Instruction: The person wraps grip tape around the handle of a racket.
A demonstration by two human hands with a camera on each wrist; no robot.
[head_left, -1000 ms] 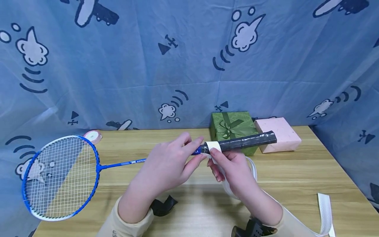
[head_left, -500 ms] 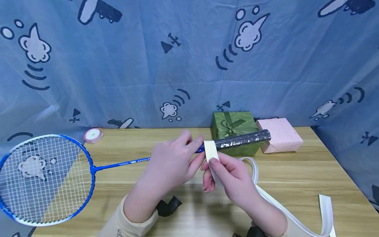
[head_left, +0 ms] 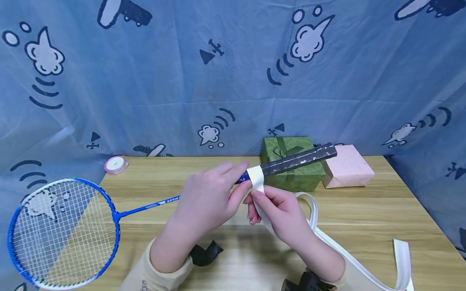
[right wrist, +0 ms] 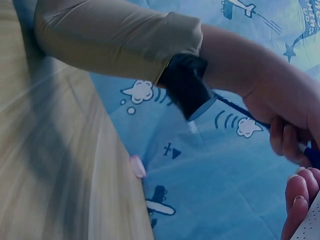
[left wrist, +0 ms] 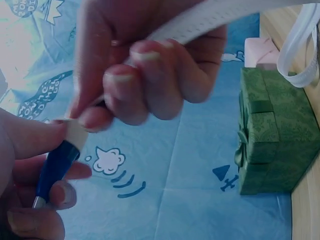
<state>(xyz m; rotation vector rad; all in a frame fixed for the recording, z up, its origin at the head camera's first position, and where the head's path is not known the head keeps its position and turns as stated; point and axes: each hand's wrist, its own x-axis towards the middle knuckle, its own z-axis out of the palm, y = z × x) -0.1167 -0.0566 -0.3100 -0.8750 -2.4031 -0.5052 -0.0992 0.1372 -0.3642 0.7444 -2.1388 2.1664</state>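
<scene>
Centrally in the head view, we see the left hand (head_left: pixel 207 200) curled round the blue shaft end of the badminton racket (head_left: pixel 145 204), thumb and fingers closed on it just left of the handle. We note the racket's strung head low at the left edge of the frame, hanging off the table's (head_left: pixel 364 210) left end, and its dark handle (head_left: pixel 298 158) slanting up toward the right of centre, crossing in front of the green gift box (head_left: pixel 295 169). Right hand (head_left: pixel 282 212) sits just below the handle, pinching the white grip tape (head_left: pixel 256 180) between thumb and fingertips; one turn of tape is wound round the handle's lower end, touching the left thumb. From the pinch the tape runs down and right, loops above the table and trails to the lower right corner, its free end (head_left: pixel 400 252) standing up near the table's right edge. In the left wrist view we make out the right fingers (left wrist: pixel 145 85) bent over the tape, with the blue shaft (left wrist: pixel 55 167) held in the left fingers at lower left; motion blur hides finer detail. Right wrist view shows the left forearm in a cream sleeve (right wrist: pixel 115 42) with a dark wrist strap (right wrist: pixel 187 85). Behind the green box, to its right and touching it, lies a pink box (head_left: pixel 347 165). Small pink ribbon roll (head_left: pixel 115 165) rests at the table's far left corner. Blue cartoon-print cloth (head_left: pixel 164 81) fills the upper frame.
</scene>
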